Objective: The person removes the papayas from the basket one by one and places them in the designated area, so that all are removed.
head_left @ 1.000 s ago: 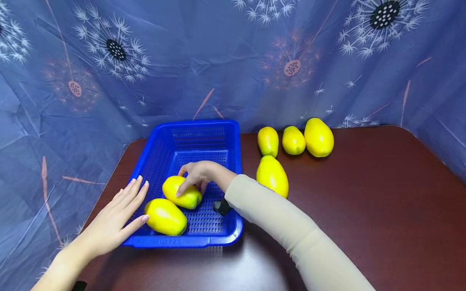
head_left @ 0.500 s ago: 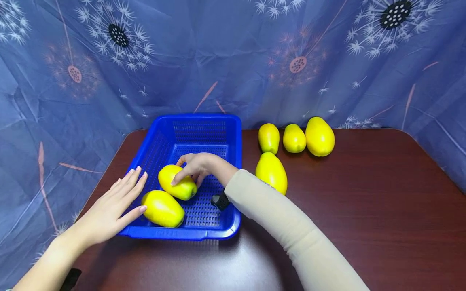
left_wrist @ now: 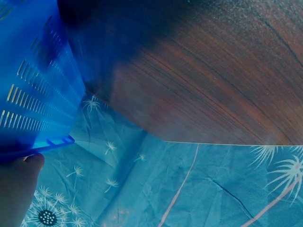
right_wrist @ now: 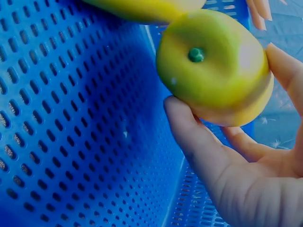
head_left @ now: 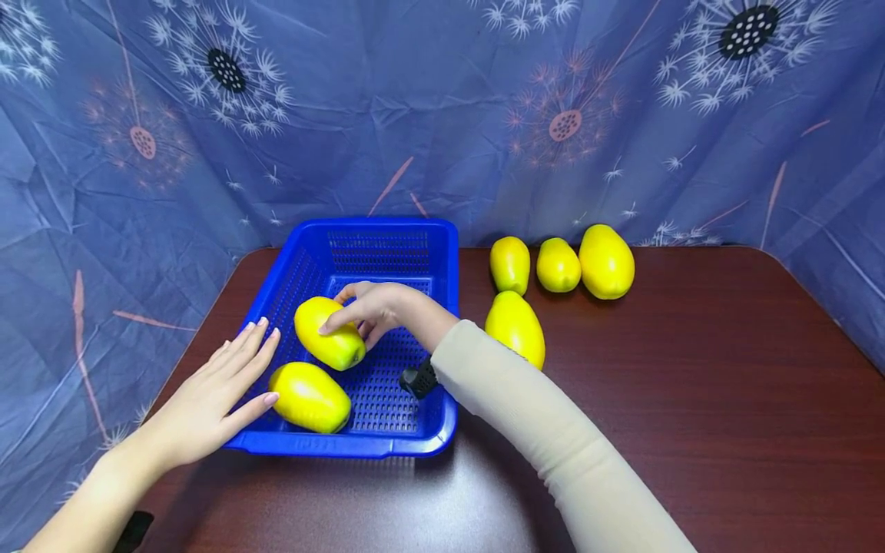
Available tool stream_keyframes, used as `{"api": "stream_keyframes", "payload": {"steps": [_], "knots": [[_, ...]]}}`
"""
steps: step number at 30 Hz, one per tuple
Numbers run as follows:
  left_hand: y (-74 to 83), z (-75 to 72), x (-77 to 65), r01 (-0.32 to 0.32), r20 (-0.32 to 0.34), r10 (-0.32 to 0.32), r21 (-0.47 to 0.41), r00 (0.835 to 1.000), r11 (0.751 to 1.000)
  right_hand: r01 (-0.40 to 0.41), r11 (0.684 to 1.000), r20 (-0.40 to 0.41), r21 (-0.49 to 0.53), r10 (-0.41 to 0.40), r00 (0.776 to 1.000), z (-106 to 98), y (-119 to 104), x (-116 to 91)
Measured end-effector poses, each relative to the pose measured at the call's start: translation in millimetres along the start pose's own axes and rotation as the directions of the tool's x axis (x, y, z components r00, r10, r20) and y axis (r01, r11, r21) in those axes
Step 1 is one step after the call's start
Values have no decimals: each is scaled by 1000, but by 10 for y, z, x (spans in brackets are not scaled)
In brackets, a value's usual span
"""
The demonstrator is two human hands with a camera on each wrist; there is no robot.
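My right hand (head_left: pixel 387 303) grips a yellow papaya (head_left: pixel 325 330) inside the blue plastic basket (head_left: pixel 346 444). In the right wrist view the greenish end of this papaya (right_wrist: pixel 213 61) faces the camera, with a small green stem nub, and fingers and thumb bend round its sides. A second papaya (head_left: pixel 311 397) lies at the basket's near left corner. My left hand (head_left: pixel 214 399) rests over the left rim, its fingers straight and the thumb close to that second papaya. In the left wrist view a fingertip (left_wrist: pixel 34 163) shows at the basket rim (left_wrist: pixel 52 143).
Right of the basket, several more papayas stand on the brown table (head_left: pixel 664 384): a large one (head_left: pixel 515 330) partly behind the right sleeve, and a row with another large one (head_left: pixel 606 263) at the far edge. A blue dandelion-print cloth (head_left: pixel 429 115) hangs behind.
My right hand has raised the gripped papaya and shifted it slightly left and away from the other one in the basket. The left hand stays at the rim. The head view has shifted slightly.
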State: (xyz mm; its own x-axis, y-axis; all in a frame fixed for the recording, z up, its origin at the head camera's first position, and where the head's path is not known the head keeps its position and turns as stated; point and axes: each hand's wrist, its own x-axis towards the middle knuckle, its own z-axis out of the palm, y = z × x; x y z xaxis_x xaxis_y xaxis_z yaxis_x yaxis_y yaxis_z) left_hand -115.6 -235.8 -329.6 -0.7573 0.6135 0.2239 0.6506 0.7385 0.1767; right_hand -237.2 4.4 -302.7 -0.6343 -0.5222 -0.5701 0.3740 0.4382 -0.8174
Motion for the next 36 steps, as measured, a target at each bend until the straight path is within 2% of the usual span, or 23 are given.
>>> {"api": "stream_keyframes", "payload": {"steps": [5,16,25,36], "knots": [[9,1,-8,9,1,-9,0,1000,1000,24,997,-18,70,-23,1000,-25,-32,-30],[15,5,-19,6,-2,-6,0,1000,1000,91,986,-5,141,-91,996,-94,-146,-160],[3,9,-10,-20,-16,20,5,1000,1000,119,978,-8,173,-120,993,-174,-186,-293],[-1,4,-6,-8,-16,8,-1,1000,1000,178,967,5,184,-182,983,-286,-187,-483]]}}
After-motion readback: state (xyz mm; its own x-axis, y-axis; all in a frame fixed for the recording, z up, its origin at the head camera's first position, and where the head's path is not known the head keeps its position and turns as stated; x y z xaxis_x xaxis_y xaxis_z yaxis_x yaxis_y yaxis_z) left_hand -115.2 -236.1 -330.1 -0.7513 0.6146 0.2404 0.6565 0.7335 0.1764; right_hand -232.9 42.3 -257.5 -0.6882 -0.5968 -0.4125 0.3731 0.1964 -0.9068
